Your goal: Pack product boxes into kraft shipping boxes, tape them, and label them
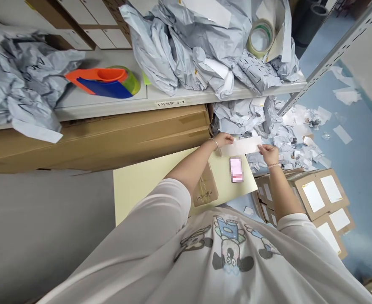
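In the head view, your left hand (224, 138) and right hand (269, 154) hold a long, white paper strip (241, 146) stretched between them, the fingers of each closed narrowly on one end. Just below the fingers, on your body's side, a small rectangular phone-like item with a blurred pink face (236, 169) lies on a pale yellow flat board (141, 181); nearer you, below the left fingers, sits a brown cardboard box with black handwriting (207, 192), partly hidden by your forearm. Pulling the fingers apart too hard could tear or crease the strip, and a loose right pinch could let it drop among the crumpled grey plastic bags (239, 116) just beyond your fingertips. Lowering your wrists carelessly might nudge the phone-like item towards the board's edge
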The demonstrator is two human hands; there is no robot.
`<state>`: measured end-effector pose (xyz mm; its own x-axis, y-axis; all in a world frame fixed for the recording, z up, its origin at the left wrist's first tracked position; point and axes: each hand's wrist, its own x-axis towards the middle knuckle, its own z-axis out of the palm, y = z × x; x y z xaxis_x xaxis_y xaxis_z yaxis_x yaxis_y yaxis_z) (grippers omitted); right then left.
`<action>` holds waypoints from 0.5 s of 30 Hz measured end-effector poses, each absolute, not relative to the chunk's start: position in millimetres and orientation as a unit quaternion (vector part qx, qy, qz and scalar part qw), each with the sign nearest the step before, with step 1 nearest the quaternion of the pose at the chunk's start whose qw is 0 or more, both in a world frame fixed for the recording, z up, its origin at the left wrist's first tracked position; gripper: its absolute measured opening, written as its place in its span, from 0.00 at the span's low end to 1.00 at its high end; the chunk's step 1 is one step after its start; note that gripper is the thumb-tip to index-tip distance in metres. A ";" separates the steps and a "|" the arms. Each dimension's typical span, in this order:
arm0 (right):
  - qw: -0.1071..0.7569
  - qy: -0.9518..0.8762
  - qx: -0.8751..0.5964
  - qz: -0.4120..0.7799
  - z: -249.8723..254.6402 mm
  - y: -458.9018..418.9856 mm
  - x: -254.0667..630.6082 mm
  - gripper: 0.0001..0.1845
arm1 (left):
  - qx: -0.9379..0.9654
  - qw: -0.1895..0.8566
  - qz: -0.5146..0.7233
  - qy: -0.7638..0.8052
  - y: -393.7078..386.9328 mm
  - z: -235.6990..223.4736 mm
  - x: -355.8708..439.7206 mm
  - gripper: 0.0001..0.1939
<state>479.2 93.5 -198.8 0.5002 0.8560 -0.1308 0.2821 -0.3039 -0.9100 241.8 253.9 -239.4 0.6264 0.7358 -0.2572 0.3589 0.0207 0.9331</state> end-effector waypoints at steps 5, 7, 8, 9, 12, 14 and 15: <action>0.505 -0.310 -0.753 0.286 -211.1 71.9 477.6 0.24 | 0.703 0.517 0.162 0.461 261.3 -235.7 227.0 0.05; 0.566 -0.219 -0.759 0.236 -213.0 63.0 484.7 0.22 | 0.677 0.506 0.175 0.506 263.6 -234.5 219.8 0.04; 0.593 -0.171 -0.756 0.217 -212.8 58.8 488.0 0.22 | 0.663 0.506 0.180 0.522 264.2 -233.9 217.9 0.05; 0.615 -0.131 -0.749 0.210 -211.9 55.0 490.1 0.21 | 0.655 0.506 0.184 0.531 264.0 -233.0 217.9 0.06; 0.642 -0.077 -0.718 0.257 -203.9 47.1 482.0 0.22 | 0.662 0.493 0.192 0.532 253.3 -225.6 228.3 0.14; 0.639 -0.081 -0.699 0.310 -194.0 44.4 464.2 0.24 | 0.683 0.467 0.210 0.521 232.6 -213.4 237.4 0.21; 0.633 -0.092 -0.692 0.336 -187.8 43.4 452.7 0.24 | 0.700 0.441 0.227 0.513 217.4 -204.5 239.8 0.23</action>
<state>452.7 43.4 -187.8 0.7569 0.5531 -0.3480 -0.2973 -0.1828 -0.9371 239.8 217.4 -204.5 0.3697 0.9194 -0.1344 0.5179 -0.0838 0.8513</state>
